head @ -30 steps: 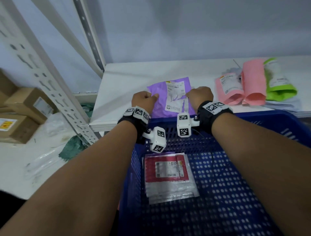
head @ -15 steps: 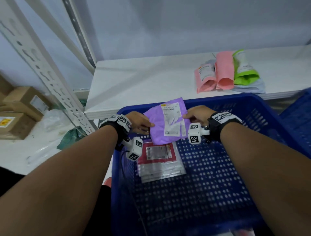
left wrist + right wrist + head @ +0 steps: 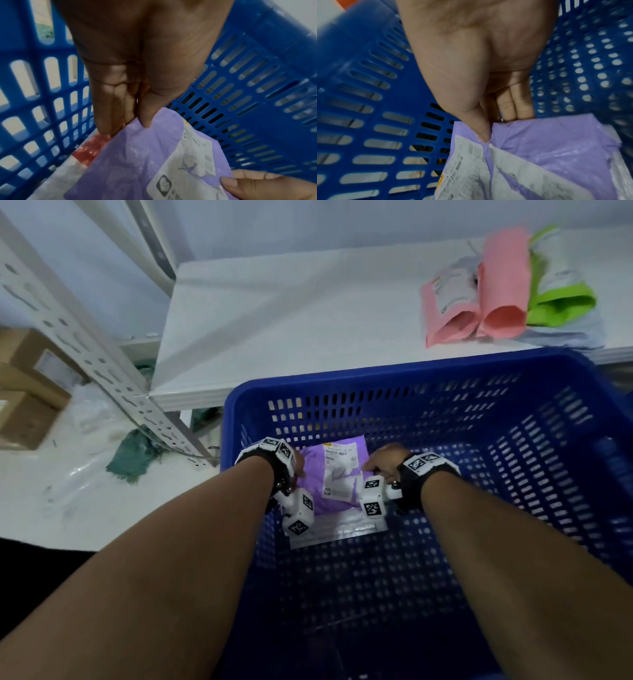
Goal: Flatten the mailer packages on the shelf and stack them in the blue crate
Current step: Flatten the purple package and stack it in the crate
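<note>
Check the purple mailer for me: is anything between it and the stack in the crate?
Nothing visible is. The purple mailer, pinched by the left hand and right hand, hangs low inside the blue crate, directly over the red and white mailer on top of the stack.

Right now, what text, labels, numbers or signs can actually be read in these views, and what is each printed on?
White shipping label on the purple mailer: barcodes, a round logo and print lines, all too blurred to quote.
Labels on the pink mailers and green mailer on the shelf: too small and blurred.
Wrist cubes: black-and-white square code markers, no words.
Blue crate: no print visible.
</note>
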